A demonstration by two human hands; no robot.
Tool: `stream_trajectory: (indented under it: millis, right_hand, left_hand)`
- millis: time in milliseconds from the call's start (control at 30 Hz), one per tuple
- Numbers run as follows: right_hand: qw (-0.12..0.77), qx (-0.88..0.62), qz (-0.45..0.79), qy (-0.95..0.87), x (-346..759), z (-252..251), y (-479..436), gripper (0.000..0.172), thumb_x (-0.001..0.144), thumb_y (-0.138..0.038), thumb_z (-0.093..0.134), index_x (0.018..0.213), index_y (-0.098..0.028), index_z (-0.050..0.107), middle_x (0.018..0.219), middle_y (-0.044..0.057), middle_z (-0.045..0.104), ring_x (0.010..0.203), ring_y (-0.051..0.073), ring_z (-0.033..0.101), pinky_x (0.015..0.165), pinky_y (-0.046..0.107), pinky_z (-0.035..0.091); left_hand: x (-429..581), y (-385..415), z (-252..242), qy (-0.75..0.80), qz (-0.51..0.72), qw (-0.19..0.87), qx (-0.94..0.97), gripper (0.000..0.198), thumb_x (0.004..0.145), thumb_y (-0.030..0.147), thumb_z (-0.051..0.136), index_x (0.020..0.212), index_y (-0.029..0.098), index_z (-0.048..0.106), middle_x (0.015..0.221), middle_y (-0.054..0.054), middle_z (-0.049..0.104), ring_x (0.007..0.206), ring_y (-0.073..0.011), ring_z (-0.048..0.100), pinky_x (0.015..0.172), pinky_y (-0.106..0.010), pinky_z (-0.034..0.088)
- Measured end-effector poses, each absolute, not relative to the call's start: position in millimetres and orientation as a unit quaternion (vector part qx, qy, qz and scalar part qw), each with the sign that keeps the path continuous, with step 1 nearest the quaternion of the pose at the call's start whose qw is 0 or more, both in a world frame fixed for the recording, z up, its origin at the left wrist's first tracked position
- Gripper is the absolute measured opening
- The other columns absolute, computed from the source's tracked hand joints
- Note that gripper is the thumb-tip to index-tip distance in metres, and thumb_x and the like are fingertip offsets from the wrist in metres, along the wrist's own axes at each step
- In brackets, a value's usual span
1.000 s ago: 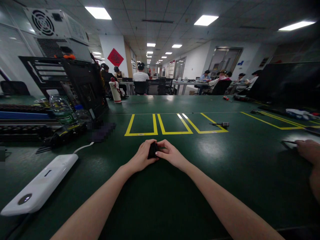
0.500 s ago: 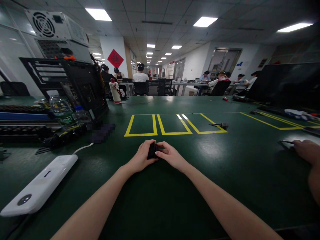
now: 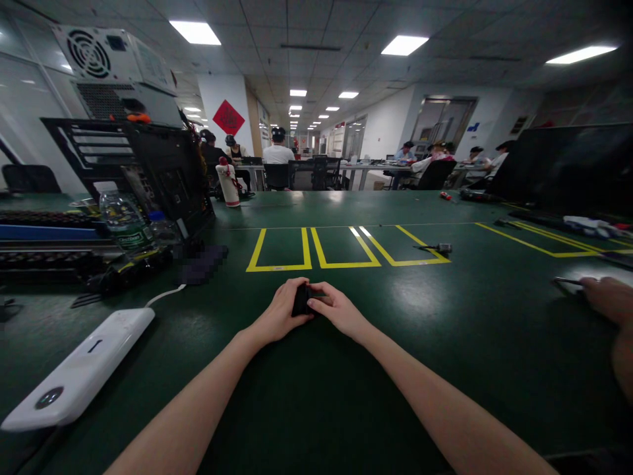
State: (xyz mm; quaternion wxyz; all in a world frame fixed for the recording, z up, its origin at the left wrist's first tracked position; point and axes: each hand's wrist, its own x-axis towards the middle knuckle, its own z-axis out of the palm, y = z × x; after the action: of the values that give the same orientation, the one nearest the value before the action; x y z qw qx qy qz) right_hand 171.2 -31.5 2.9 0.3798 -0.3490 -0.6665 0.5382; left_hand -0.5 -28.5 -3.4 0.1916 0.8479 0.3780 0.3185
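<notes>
A small black object (image 3: 301, 300), too dark to name more exactly, sits between my two hands at the middle of the green table (image 3: 316, 402). My left hand (image 3: 283, 307) is closed round its left side, thumb at the near edge and fingers over the far edge. From the right, my right hand (image 3: 333, 305) pinches at the same object with thumb and fingertips. Its lower face and anything small in the right fingertips are hidden. Beyond the hands, yellow tape outlines (image 3: 279, 268) mark the tabletop.
At left lie a white power bank (image 3: 82, 369) with a cable, a water bottle (image 3: 121, 218) and an open computer case (image 3: 163, 178). A small dark tool (image 3: 444, 248) rests on the right tape outline. Another person's hand (image 3: 608, 297) holds a thin object at far right.
</notes>
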Motion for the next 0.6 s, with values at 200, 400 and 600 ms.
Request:
stream_trajectory:
  millis: [200,400,600]
  right_hand:
    - [0.402,-0.330,0.545,-0.658,170.1,-0.7,-30.0,0.022,0.073,-0.027,0.055,0.094,-0.023,0.048,0.102,0.001,0.050,0.096,0.017,0.053,0.082,0.035,0.044]
    - [0.404,-0.365,0.520,-0.658,169.5,0.8,-31.2,0.025,0.075,-0.026,0.051,0.099,-0.023,0.048,0.105,0.002,0.049,0.098,0.018,0.051,0.083,0.037,0.043]
    - [0.385,-0.348,0.539,-0.664,171.9,3.3,-32.6,0.028,0.074,-0.026,0.053,0.102,-0.023,0.048,0.108,0.002,0.049,0.101,0.018,0.050,0.087,0.038,0.041]
  left_hand:
    - [0.3,-29.0,-4.7,0.371,0.326,0.186,0.849,0.059,0.069,0.022,0.060,0.118,0.024,0.027,0.117,-0.007,0.040,0.110,-0.0228,0.039,0.095,-0.042,0.030]
    - [-0.3,-30.5,0.2,0.375,0.320,0.193,0.849,0.059,0.070,0.023,0.060,0.119,0.024,0.027,0.118,-0.007,0.040,0.112,-0.0232,0.038,0.095,-0.042,0.030]
    - [-1.3,-30.6,-0.9,0.380,0.317,0.201,0.846,0.059,0.070,0.023,0.059,0.119,0.024,0.027,0.118,-0.007,0.040,0.112,-0.0231,0.038,0.094,-0.042,0.031]
